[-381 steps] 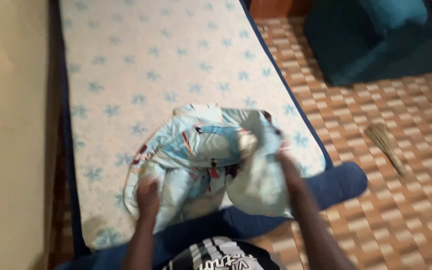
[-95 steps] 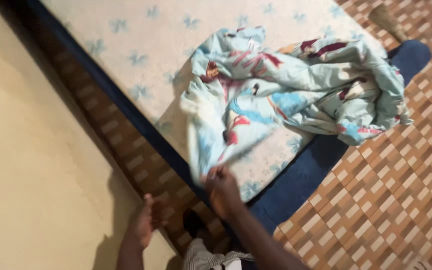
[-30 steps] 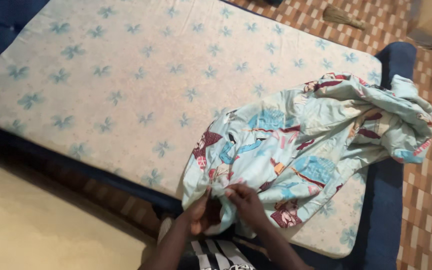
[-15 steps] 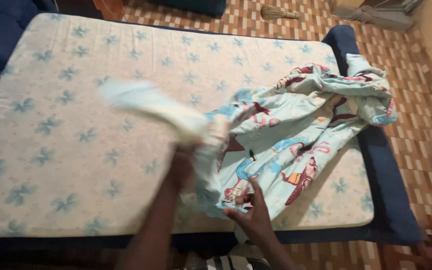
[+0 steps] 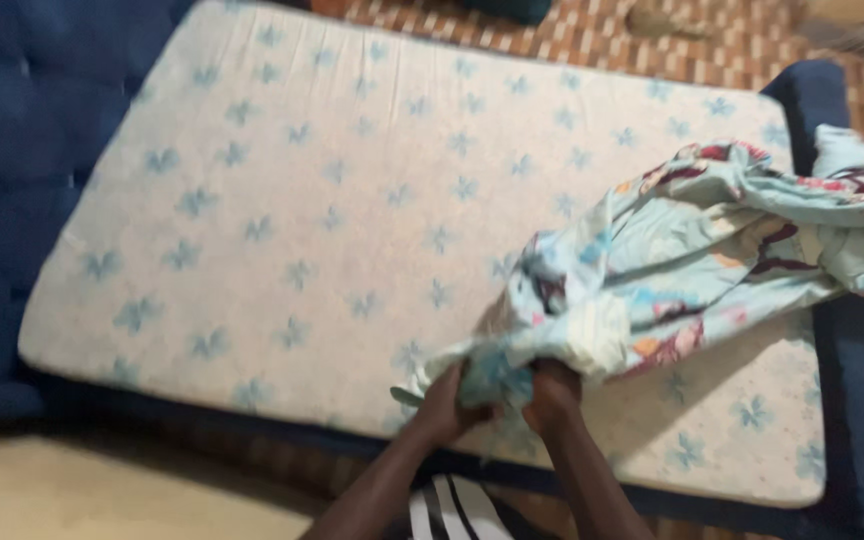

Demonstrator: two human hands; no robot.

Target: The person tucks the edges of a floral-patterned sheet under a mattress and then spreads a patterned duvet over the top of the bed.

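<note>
A bare mattress (image 5: 352,200) with a blue flower print fills the frame on a dark blue bed frame (image 5: 842,350). Lower centre, the left hand (image 5: 449,405) and right hand (image 5: 552,392) clamp side by side on the bunched pale-blue printed sheet (image 5: 692,240), which trails toward the right edge. Gripping its hem would likely help; open mattress lies to the left.

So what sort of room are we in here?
Most likely a bedroom in a home: a bare flower-patterned mattress on a blue bed frame, a patterned bedsheet bunched in both hands, and a brown tiled floor.
</note>
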